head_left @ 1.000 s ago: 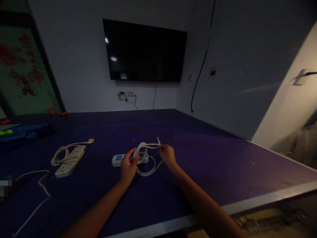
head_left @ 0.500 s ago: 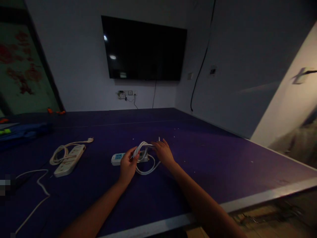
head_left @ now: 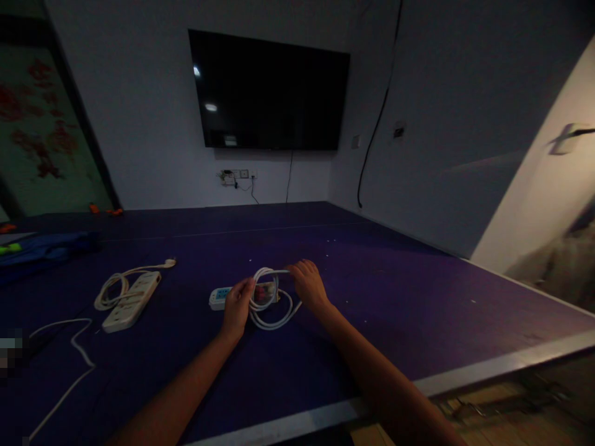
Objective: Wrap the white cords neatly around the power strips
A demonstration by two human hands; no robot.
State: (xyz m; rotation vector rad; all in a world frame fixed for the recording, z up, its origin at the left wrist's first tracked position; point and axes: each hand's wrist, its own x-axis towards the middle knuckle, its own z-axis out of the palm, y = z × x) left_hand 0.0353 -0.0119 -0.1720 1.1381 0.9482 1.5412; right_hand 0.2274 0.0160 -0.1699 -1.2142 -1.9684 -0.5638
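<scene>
Looped white power cord (head_left: 274, 324) is held up between my hands, above a white power strip (head_left: 217, 305) with a blue socket panel. My left hand (head_left: 238, 308) grips the left side of the loops, fingers wrapped round them. Fingers of my right hand (head_left: 307, 282) are closed on the cord's stretch leading off the top of the coil. Part of the strip is hidden behind my left hand and the loops. One lower loop hangs below the strip, near the purple tabletop (head_left: 288, 378).
To the left lies another white power strip (head_left: 132, 303) with its own coiled cord and plug (head_left: 170, 263). A loose white cable (head_left: 81, 350) runs near the left edge. Dark blue cloth (head_left: 56, 248) lies farther back. A television (head_left: 272, 93) hangs on the wall.
The loops in my left hand have opened into a rounder coil. My left hand has shifted slightly left, and the cord between my hands is pulled straighter.
</scene>
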